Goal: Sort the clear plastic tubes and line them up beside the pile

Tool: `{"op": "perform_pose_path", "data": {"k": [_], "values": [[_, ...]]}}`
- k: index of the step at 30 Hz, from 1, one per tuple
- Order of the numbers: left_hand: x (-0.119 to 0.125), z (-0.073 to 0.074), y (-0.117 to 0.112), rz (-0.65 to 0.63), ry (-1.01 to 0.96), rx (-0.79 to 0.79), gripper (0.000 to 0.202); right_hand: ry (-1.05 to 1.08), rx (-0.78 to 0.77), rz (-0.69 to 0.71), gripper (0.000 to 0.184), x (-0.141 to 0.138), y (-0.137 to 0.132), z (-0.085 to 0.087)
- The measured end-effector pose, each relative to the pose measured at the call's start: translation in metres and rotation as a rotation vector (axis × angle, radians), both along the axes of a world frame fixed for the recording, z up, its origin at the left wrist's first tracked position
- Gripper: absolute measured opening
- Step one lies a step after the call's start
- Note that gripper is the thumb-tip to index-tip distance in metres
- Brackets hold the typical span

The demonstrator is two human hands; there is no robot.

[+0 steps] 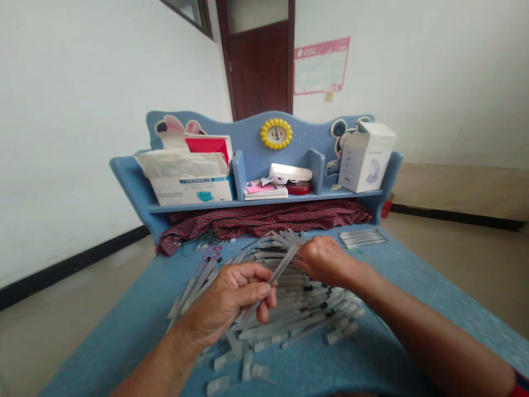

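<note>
My left hand (243, 289) is closed, pinching a translucent pen barrel (285, 266) between thumb and fingers. The barrel slants up to the right, its far end close to my right hand (322, 258). That hand is curled with its back towards me; its fingertips are hidden, so what they grip does not show. Under both hands spreads a pile of similar whitish pen barrels (289, 300), some with black ends. Short translucent pen caps (225, 359) lie nearer to me.
Thin pen refills (362, 238) lie in a row at the back right of the blue table (124, 336). Behind the pile, a checked cloth (268, 216) is bundled under a shelf (198, 208). A mask box (190, 187) and a white carton (366, 157) stand on it.
</note>
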State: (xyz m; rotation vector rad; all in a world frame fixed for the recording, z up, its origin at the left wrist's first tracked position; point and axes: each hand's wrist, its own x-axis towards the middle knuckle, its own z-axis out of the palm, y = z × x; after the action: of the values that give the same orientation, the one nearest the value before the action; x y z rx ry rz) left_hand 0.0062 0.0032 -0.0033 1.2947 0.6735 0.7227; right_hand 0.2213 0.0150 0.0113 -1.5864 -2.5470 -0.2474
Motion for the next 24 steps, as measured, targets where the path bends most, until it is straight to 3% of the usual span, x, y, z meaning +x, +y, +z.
{"op": "perform_pose_path", "data": {"k": [4, 7, 10, 14, 17, 20, 24], "values": [[0.000, -0.002, 0.000, -0.006, 0.024, 0.009, 0.020, -0.077, -0.019, 0.017, 0.023, -0.007, 0.000, -0.004], [-0.001, -0.003, 0.000, -0.005, 0.038, 0.016, 0.019, 0.034, 0.015, 0.033, 0.023, -0.005, 0.000, -0.006], [-0.002, -0.003, -0.001, 0.001, 0.042, 0.013, 0.018, 0.410, -0.030, 0.069, 0.016, 0.004, 0.000, -0.004], [0.000, -0.003, -0.001, 0.009, 0.052, 0.014, 0.021, 1.154, -0.331, 0.167, 0.012, 0.017, -0.001, -0.002], [0.001, -0.005, 0.000, 0.004, 0.062, 0.008, 0.021, 1.582, -0.482, 0.243, 0.018, 0.020, -0.003, -0.006], [0.000, -0.008, 0.002, -0.001, 0.071, 0.011, 0.021, 1.809, -0.559, 0.290, 0.021, 0.014, -0.006, -0.011], [0.001, -0.010, 0.001, -0.003, 0.076, 0.012, 0.024, 1.938, -0.637, 0.315, 0.021, 0.004, -0.011, -0.012]]}}
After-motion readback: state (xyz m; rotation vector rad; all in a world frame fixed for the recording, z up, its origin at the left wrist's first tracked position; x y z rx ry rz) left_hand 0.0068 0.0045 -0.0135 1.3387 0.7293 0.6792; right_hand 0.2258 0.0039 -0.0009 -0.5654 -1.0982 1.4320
